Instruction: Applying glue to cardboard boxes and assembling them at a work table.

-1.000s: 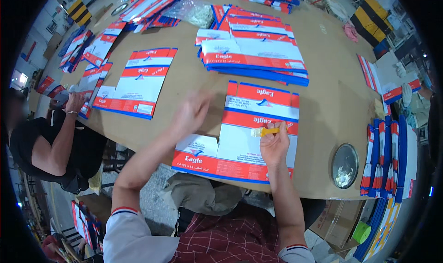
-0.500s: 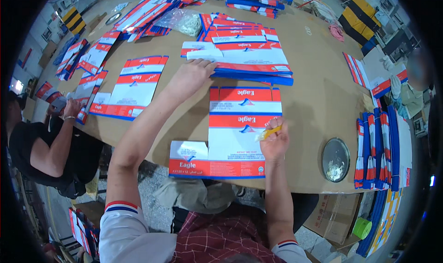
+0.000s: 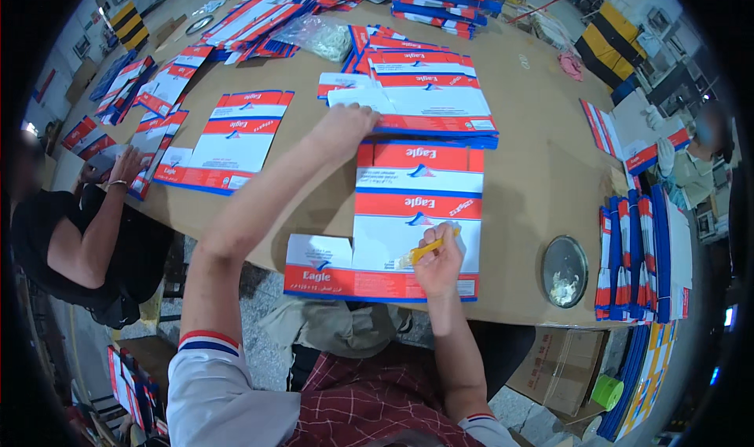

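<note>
A flat carton blank point(image 3: 419, 186) in red, white and blue lies before me at the table's near edge. My right hand point(image 3: 440, 265) is closed round a yellow-handled brush point(image 3: 426, 250), its pale bristles over the blank's lower white panel. Whether the bristles touch the card cannot be made out. Farther off is a stack of similar blanks point(image 3: 432, 102). At its near left corner, my left hand point(image 3: 345, 129) has its fingers curled over the edge of a blank, by a white flap point(image 3: 357, 96); the fingertips are partly hidden.
A round metal dish point(image 3: 565, 272) with white paste stands to the right, beside upright bundles of blanks point(image 3: 628, 251). More blanks point(image 3: 243, 142) lie left. A plastic bag point(image 3: 320, 39) sits at the back. Co-workers are left and right; a person's hand point(image 3: 126, 164) works at the left.
My right hand has moved left and toward me with the brush, over the blank's lower panel. My left hand stays at the stack's corner, with only a slight shift.
</note>
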### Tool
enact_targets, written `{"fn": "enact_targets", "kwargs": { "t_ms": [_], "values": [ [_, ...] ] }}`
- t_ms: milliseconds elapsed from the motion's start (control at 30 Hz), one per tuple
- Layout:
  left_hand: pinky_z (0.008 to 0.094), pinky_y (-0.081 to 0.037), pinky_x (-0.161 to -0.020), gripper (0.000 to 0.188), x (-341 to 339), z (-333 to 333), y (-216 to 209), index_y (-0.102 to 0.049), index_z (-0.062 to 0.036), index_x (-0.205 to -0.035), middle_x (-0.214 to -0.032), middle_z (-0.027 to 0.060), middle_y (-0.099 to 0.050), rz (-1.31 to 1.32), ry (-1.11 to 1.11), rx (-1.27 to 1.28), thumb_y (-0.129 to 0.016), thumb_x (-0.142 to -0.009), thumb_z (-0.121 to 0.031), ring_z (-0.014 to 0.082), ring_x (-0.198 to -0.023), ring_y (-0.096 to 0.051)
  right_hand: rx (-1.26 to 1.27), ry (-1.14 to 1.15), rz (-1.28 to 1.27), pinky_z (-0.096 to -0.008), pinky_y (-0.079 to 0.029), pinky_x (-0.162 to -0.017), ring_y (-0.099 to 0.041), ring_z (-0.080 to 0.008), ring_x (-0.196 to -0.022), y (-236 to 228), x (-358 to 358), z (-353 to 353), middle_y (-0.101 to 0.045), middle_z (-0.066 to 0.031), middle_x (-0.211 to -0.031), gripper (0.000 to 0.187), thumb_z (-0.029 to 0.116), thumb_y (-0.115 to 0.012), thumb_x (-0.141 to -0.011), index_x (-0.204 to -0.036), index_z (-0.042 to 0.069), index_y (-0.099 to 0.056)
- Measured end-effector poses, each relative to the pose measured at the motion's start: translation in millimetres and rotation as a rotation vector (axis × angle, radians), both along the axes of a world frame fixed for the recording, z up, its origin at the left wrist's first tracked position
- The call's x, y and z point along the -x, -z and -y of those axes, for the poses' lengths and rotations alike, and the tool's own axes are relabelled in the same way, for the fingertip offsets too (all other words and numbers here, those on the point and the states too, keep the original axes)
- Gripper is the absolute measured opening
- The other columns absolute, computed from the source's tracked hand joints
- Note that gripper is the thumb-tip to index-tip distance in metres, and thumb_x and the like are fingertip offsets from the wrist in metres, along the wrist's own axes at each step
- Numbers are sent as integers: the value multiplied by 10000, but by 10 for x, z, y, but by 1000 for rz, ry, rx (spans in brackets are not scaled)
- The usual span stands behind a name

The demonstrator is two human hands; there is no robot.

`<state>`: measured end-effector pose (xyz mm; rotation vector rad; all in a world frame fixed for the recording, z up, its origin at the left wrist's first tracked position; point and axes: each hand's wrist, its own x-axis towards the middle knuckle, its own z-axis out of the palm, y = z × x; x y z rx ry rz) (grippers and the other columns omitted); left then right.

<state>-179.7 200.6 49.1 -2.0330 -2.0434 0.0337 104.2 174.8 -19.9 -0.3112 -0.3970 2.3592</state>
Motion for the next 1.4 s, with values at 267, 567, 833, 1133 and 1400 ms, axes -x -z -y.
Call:
{"fn": "enact_targets", "kwargs": {
  "t_ms": [267,567,833,1133,1400],
  "values": [
    [382,-490,-732,297,60,-605,-413,-560,-73,-1055,-984,115,-615,67,112,-513,-495,-765,-52,264,-887,-605,73,-26,-3,-205,-416,-482,-447,-102,-566,44,-40,-21,-475,-33,-715,244,299,-393,-941,-801,108,-450],
    [433,-371,-946,477,-850,1683,42,-505,-55,-1197,-1193,117,-525,112,118,-401,-538,-722,-60,320,-1119,-484,-669,-216,-267,-305,-405,-497,-506,-188,-506,-763,-396,289,-523,-79,-596,351,376,-472,-882,-725,64,-505],
    [509,-255,-997,565,-1274,2751,600,-458,-126,-1253,-1288,89,-434,375,-41,65,-609,-724,-253,317,-1208,-381,61,27,102,-293,-412,-640,-452,-106,-633,99,-90,155,-483,-1,-743,212,274,-422,-934,-794,121,-465],
    [562,-281,-947,586,-1192,2652,510,-430,-254,-1277,-1288,64,-429,307,107,173,-621,-732,-348,301,-1197,-385,97,23,240,-237,-455,-658,-500,-81,-652,56,-105,-24,-505,3,-724,225,276,-416,-938,-786,122,-478],
    [476,-403,-860,471,-1267,2161,345,-491,-204,-1236,-1280,79,-453,271,273,8,-525,-771,-140,317,-1175,-422,9,123,130,-140,-483,-569,-536,-57,-669,12,-227,-432,-557,-23,-792,250,269,-410,-939,-831,80,-534]
  ]
}}
